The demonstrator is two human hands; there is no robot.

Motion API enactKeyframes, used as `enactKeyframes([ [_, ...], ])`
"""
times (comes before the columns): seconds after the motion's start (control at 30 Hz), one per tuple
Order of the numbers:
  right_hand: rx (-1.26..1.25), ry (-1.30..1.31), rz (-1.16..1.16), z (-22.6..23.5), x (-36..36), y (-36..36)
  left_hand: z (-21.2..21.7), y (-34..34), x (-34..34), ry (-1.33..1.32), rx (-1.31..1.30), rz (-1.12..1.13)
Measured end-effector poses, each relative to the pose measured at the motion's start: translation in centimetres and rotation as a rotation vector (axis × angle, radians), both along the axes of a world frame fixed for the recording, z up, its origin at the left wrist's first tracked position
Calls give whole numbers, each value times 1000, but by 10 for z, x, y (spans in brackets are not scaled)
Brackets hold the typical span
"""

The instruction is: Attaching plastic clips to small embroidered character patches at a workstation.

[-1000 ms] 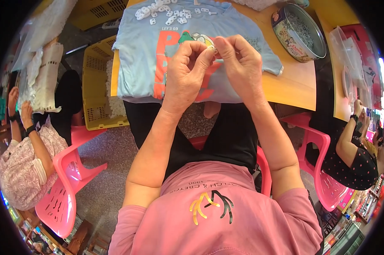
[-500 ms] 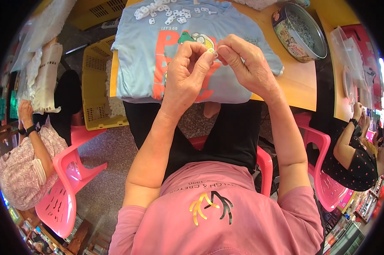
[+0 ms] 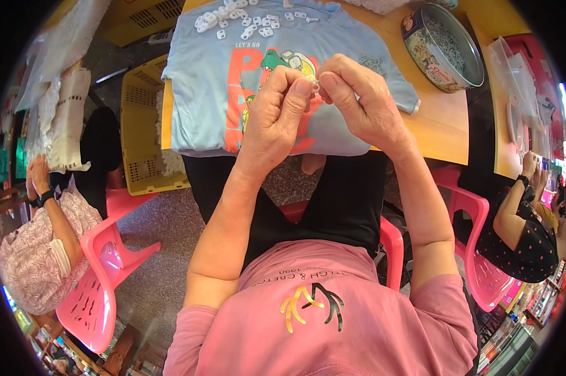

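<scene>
Over a folded light-blue T-shirt [image 3: 198, 100] with a red and green print, my two hands meet fingertip to fingertip. My left hand [image 3: 275, 113] is closed, pinching a small white plastic piece [image 3: 313, 82] between thumb and forefinger; most of it is hidden. Close beside it, my right hand [image 3: 364, 103] is also closed, thumb against curled forefinger, and what sits in its tips is too small to make out. Several white plastic pieces with holes [image 3: 232, 15] lie loose at the shirt's far side. Small grey metal bits [image 3: 374, 64] lie on the shirt beyond my right hand.
A round tin [image 3: 443, 47] of grey metal bits stands at the right on the yellow table [image 3: 443, 131]. To the left is a yellow crate [image 3: 148, 125] holding white pieces. Co-workers sit on both sides, near pink chairs [image 3: 95, 301].
Both hands have shifted down slightly, and my right hand's fingers have curled and turned a little. The grey metal bits on the shirt now show beyond it.
</scene>
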State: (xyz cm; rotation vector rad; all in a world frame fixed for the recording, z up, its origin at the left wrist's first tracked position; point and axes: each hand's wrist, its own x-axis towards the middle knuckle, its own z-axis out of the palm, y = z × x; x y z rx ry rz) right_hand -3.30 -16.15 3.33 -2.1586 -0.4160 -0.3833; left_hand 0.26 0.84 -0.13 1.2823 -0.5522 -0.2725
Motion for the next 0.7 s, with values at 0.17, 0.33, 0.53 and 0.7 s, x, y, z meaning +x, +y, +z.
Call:
enactKeyframes([
  [0.17, 2, -62, 13, -4, 1, 4, 0, 1, 1, -6, -13, -19],
  [0.33, 5, -166, 10, -8, 4, 10, -1, 1, 0, 8, -71, -31],
  [0.53, -59, -226, 8, -10, 5, 11, -4, 1, 1, -30, -58, -9],
  [0.7, -88, -209, 2, -7, 4, 10, 3, -1, 0, 25, -41, -13],
])
